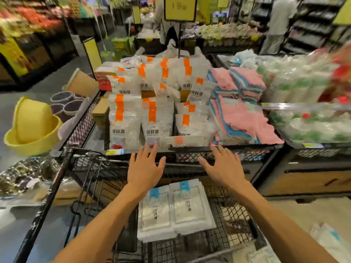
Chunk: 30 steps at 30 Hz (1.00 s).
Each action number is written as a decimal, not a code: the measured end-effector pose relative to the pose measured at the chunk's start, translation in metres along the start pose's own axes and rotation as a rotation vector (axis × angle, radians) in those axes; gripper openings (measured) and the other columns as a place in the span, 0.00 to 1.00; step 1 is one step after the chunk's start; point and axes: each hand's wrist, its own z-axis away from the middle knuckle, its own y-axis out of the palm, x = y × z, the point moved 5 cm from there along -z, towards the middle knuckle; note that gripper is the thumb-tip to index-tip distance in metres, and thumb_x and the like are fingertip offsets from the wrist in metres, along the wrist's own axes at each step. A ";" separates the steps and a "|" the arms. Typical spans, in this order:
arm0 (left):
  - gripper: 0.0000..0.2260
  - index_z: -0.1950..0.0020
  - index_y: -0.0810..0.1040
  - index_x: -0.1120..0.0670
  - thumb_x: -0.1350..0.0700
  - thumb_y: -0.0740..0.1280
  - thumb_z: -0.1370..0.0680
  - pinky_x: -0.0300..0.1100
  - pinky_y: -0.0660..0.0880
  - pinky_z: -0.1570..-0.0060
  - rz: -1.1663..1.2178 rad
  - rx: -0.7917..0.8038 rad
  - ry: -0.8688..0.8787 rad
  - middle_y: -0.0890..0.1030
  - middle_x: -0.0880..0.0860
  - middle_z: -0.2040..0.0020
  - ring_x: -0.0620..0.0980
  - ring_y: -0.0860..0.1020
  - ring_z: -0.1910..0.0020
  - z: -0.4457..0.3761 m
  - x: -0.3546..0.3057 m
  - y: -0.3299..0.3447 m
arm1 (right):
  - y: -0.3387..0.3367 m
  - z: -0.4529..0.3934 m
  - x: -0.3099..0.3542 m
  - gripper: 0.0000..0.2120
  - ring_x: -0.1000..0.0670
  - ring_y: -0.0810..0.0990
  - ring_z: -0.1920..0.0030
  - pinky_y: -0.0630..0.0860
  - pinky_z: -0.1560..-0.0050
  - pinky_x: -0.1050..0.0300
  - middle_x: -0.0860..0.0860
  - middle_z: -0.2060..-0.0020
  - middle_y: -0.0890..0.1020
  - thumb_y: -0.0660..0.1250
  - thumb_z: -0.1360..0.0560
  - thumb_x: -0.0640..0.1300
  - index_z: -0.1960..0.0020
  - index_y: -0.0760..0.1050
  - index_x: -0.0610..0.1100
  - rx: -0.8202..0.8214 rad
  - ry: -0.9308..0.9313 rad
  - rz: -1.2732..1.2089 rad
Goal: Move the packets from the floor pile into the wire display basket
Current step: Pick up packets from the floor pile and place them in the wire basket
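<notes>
Evidently between loads: the left hand (145,168) and right hand (224,167) hover empty, fingers spread, above two blue-labelled packets (175,207) in the wire basket (237,217); next, reach down for the floor packets (326,242).

— What colours are the packets up top?
— The upper packets (123,118) are clear white with orange stripes; the lower packets (174,207) are white with blue tabs.
— And beside them?
— Cloths (241,118) in pink and blue, a yellow tub (32,128), and black wire mesh (233,221).
</notes>
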 end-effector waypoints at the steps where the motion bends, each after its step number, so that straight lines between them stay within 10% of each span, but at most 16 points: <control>1: 0.30 0.16 0.51 0.47 0.36 0.49 0.16 0.53 0.48 0.20 -0.007 -0.001 0.033 0.55 0.53 0.16 0.52 0.52 0.17 0.003 -0.004 -0.006 | -0.007 0.009 0.002 0.39 0.44 0.54 0.18 0.50 0.19 0.40 0.47 0.17 0.56 0.48 0.20 0.73 0.16 0.54 0.51 -0.019 0.007 0.002; 30: 0.30 0.17 0.55 0.49 0.37 0.48 0.16 0.55 0.50 0.20 0.075 0.239 1.131 0.56 0.51 0.17 0.51 0.52 0.18 0.255 -0.424 0.065 | -0.053 0.525 -0.317 0.40 0.45 0.66 0.22 0.62 0.23 0.46 0.49 0.21 0.67 0.52 0.21 0.73 0.19 0.61 0.49 -0.417 1.134 -0.084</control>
